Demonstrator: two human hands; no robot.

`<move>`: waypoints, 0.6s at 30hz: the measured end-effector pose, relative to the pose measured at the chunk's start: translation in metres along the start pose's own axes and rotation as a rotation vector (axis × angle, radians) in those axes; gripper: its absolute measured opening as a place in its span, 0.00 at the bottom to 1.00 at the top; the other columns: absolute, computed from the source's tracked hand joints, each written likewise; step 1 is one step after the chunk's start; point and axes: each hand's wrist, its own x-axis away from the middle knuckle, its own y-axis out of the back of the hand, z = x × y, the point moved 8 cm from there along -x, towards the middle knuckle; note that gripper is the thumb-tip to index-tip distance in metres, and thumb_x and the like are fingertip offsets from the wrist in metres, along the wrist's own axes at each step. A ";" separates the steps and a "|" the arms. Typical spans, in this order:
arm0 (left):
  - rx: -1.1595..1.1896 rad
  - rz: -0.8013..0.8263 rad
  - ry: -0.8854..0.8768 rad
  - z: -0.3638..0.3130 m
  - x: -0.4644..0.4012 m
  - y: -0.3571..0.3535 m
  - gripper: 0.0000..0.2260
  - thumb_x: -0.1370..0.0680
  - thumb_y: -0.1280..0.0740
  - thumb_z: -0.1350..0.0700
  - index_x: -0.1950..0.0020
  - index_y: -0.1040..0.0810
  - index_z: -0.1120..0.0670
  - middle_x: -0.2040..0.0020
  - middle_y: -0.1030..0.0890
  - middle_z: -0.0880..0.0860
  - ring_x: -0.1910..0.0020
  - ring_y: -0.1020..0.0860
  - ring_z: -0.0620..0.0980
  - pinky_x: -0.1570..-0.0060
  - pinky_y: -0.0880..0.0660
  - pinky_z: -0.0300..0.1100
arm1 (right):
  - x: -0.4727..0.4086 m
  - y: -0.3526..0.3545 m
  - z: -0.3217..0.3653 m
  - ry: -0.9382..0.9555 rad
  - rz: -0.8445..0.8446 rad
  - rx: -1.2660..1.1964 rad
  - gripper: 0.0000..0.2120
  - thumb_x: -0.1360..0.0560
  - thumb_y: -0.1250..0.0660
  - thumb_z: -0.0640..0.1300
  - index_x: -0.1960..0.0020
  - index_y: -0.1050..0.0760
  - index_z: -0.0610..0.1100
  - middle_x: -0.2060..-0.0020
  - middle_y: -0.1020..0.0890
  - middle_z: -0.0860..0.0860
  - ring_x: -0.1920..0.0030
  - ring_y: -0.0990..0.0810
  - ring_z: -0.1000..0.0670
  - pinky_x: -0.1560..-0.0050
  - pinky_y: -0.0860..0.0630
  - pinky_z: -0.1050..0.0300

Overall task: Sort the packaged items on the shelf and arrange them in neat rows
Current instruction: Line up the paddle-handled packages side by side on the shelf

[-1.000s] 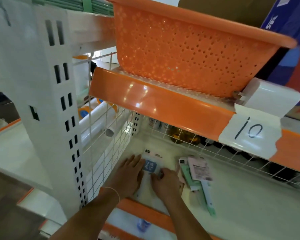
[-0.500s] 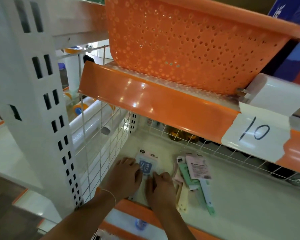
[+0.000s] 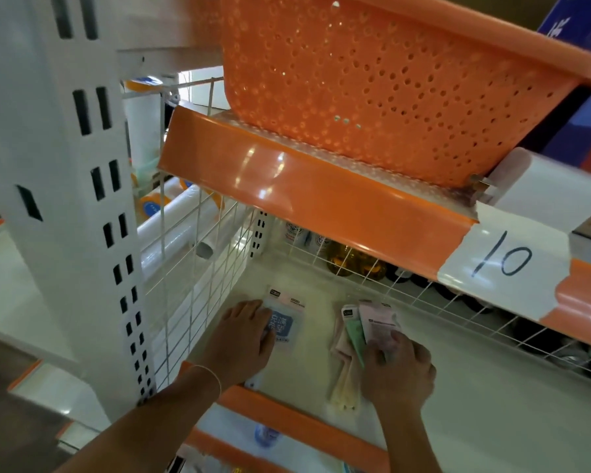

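Note:
On the white lower shelf (image 3: 475, 404) lies a flat clear packet with a blue label (image 3: 285, 322) near the left wire wall. My left hand (image 3: 243, 339) rests flat on that packet's left side. To the right sits a small pile of packaged items: a pink-labelled packet (image 3: 377, 324), a green one (image 3: 354, 331) and a cream one (image 3: 343, 377). My right hand (image 3: 394, 367) lies on the near part of this pile, its fingers curled on the pink packet's lower edge.
An orange perforated basket (image 3: 372, 87) sits on the orange-edged shelf (image 3: 304, 196) above, which carries a paper tag marked 10 (image 3: 502, 264). A wire grid wall (image 3: 191, 295) bounds the left side, a wire fence (image 3: 458, 302) the back. White rolls (image 3: 178, 230) lie beyond the grid.
My right hand has left the blue-labelled packet and moved right onto the pile of pink, green and cream packets. My left hand stays on the blue-labelled packet.

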 end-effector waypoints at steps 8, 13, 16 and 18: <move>-0.042 0.041 -0.023 -0.004 0.000 0.000 0.20 0.24 0.46 0.45 0.44 0.22 0.55 0.42 0.20 0.57 0.43 0.22 0.57 0.46 0.23 0.50 | -0.013 -0.013 0.001 -0.010 0.176 -0.072 0.32 0.32 0.28 0.60 0.32 0.30 0.50 0.39 0.25 0.44 0.39 0.27 0.39 0.38 0.27 0.43; -0.017 0.085 -0.024 -0.007 0.002 -0.003 0.25 0.23 0.48 0.43 0.38 0.23 0.56 0.33 0.24 0.59 0.34 0.26 0.59 0.36 0.29 0.53 | -0.007 -0.002 0.012 -0.009 0.100 -0.002 0.34 0.36 0.26 0.62 0.34 0.29 0.50 0.37 0.27 0.44 0.37 0.29 0.39 0.35 0.33 0.43; -0.018 0.093 -0.019 -0.007 0.002 -0.003 0.25 0.23 0.48 0.42 0.37 0.23 0.56 0.33 0.24 0.58 0.34 0.26 0.58 0.35 0.30 0.52 | -0.001 0.002 0.027 0.049 0.086 -0.010 0.35 0.37 0.25 0.62 0.34 0.29 0.50 0.35 0.29 0.46 0.36 0.31 0.41 0.34 0.36 0.44; -0.002 0.091 -0.015 -0.008 0.002 -0.002 0.25 0.23 0.48 0.43 0.38 0.22 0.56 0.34 0.24 0.58 0.34 0.26 0.59 0.36 0.30 0.53 | 0.005 0.000 0.039 0.100 0.096 -0.054 0.33 0.37 0.25 0.61 0.36 0.27 0.50 0.36 0.28 0.47 0.36 0.31 0.42 0.35 0.34 0.45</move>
